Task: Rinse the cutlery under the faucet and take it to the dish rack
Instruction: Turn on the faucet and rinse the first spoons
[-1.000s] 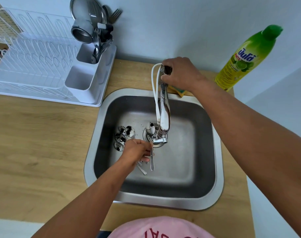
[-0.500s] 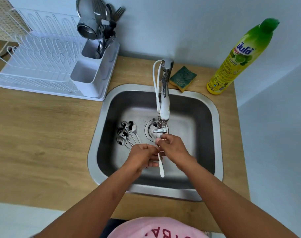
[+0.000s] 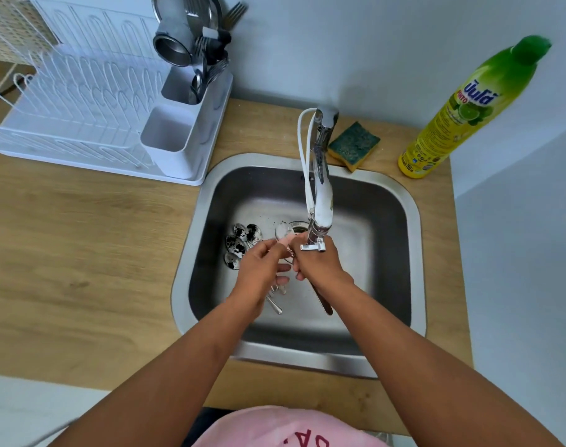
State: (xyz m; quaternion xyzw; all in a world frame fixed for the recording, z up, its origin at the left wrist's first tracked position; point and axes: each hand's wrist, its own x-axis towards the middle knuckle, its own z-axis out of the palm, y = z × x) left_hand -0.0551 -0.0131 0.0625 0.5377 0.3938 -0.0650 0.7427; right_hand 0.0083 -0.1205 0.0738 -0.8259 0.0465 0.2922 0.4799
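Pale wall backs a wooden counter (image 3: 81,253) into which a steel sink (image 3: 414,253) is set. Both forearms reach in from six o'clock and meet over the basin's middle, just beneath the spout of the faucet (image 3: 320,201). The left hand (image 3: 262,269) comes in from seven o'clock, fingers curled, its fingertips pinching the bowl end of a spoon (image 3: 281,232) whose bowl shows at twelve o'clock of the knuckles. The right hand (image 3: 320,266) comes in from five o'clock, back of the hand up, fingers wrapped round the same spoon's shaft; a dark handle (image 3: 322,301) sticks out below that fist toward six o'clock, though whether it belongs to this spoon cannot be told. The two hands touch at the fingertips.

Four soiled spoons (image 3: 239,245), speckled black, lie on the sink floor at nine o'clock of the left hand, just beside it, their handles running under the wrist toward five o'clock. The drain (image 3: 299,225) sits at twelve o'clock of the hands, partly hidden by the faucet.

Open basin floor lies at three o'clock of the right hand up to the sink's right wall. At ten o'clock, past the sink's rim, stands the white dish rack (image 3: 65,108) with its cutlery holder (image 3: 178,140) on the near corner; the front cell looks bare, the back cell holds utensils. A sponge (image 3: 354,145) rests at one o'clock by the faucet base, and a green-and-yellow dish soap bottle (image 3: 462,114) stands at two o'clock near the counter's right edge.
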